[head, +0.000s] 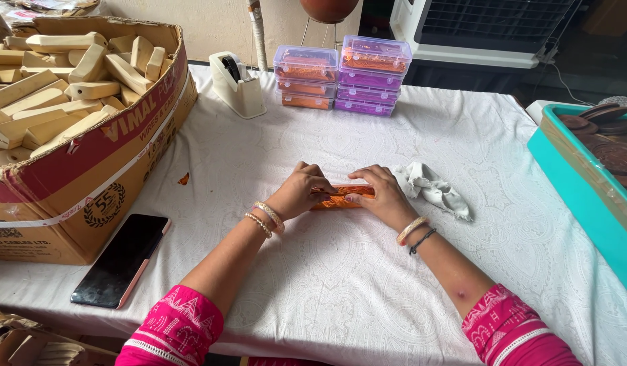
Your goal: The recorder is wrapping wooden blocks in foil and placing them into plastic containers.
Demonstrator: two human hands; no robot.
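Observation:
A small block wrapped in shiny orange foil (343, 197) lies on the white tablecloth (340, 285) in the middle of the table. My left hand (298, 190) presses on its left end with curled fingers. Over its right end lies my right hand (381, 192), fingers on the foil. Both wrists wear bangles, and the sleeves are pink.
A cardboard box (90, 156) full of pale wooden blocks stands at the left, a black phone (122, 259) in front of it. A tape dispenser (237, 85) and stacked clear purple boxes (343, 76) sit at the back. A white cloth (432, 188) lies right of my hands, near a teal tray (571, 183).

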